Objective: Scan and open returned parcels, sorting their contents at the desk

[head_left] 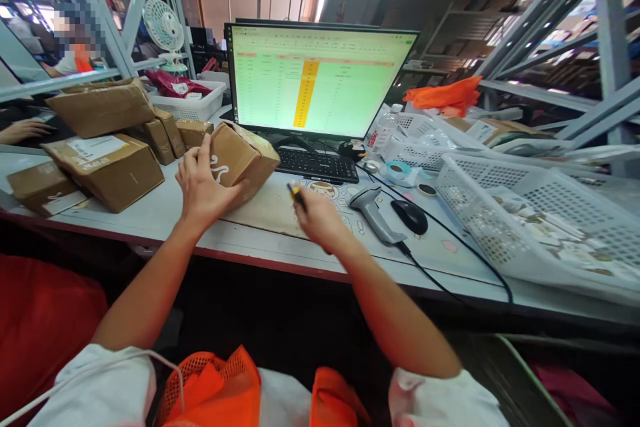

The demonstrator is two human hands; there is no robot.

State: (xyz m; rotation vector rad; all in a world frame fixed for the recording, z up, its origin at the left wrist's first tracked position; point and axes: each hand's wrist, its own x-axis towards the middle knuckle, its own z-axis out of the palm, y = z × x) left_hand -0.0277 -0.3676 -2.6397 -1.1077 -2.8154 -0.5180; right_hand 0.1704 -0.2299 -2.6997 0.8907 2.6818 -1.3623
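My left hand point(203, 183) grips a brown cardboard box point(245, 150) by its near side, tilting it on the desk in front of the monitor. White print shows on the box beside my fingers. In my right hand point(320, 217) is a small yellow and black tool that looks like a utility knife point(296, 195); its tip points toward the box but stays apart from it. A grey barcode scanner point(375, 213) lies to the right of my right hand, next to a black computer mouse point(409, 215). Behind the hand is a black keyboard point(317, 165).
Several cardboard boxes point(110, 170) are stacked at the left. A lit monitor point(320, 80) stands at the back. White plastic baskets point(480, 213) fill the right side, near tape rolls point(399, 170). A scanner cable point(480, 257) crosses the desk. Another person's hand point(27, 130) shows at far left.
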